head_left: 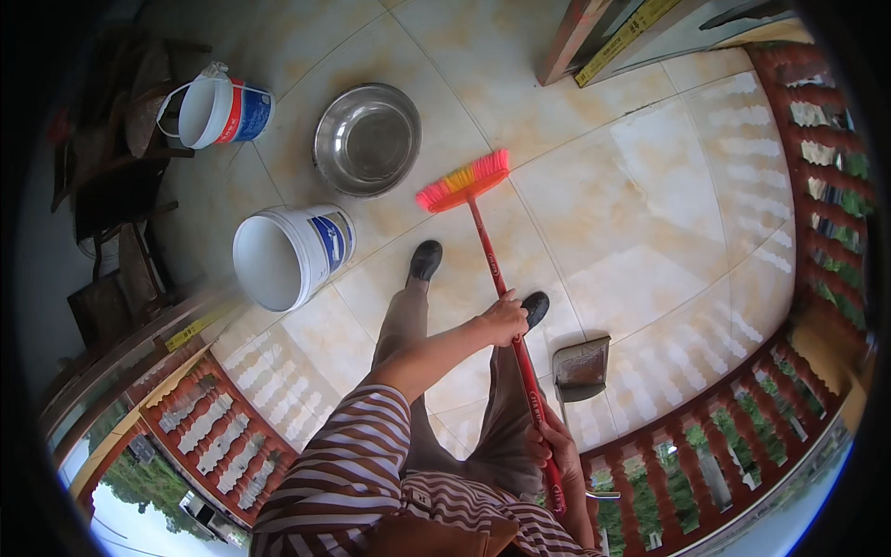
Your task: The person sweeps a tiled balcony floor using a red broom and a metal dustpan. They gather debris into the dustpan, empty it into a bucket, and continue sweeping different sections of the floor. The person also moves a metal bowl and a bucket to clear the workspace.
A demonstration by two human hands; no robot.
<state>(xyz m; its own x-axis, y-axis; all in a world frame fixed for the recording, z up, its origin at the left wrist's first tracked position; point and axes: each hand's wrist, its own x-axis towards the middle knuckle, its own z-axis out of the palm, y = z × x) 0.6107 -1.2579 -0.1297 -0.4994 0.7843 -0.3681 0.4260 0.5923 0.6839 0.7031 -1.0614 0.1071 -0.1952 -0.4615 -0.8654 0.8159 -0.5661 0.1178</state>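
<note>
A broom (489, 249) with a red handle slants from my body out over the tiled floor. Its pink and yellow bristles point away from me, their orange base nearer. My left hand (502, 321) is wrapped round the middle of the handle, above my right shoe. Lower down, close to the handle's end, the fingers of my right hand (557, 447) grip the same stick. A dustpan (583, 368) stands on the floor to the right of my right foot. Whether the bristles touch the floor I cannot tell.
Left of the broom head lies a round metal basin (368, 141). A white bucket (295, 255) and a smaller white, red and blue bucket (223, 111) are farther left. Dark chairs (111, 200) crowd the left edge. Red balusters (705, 446) border the floor at right, with a door frame (594, 46) at the far side.
</note>
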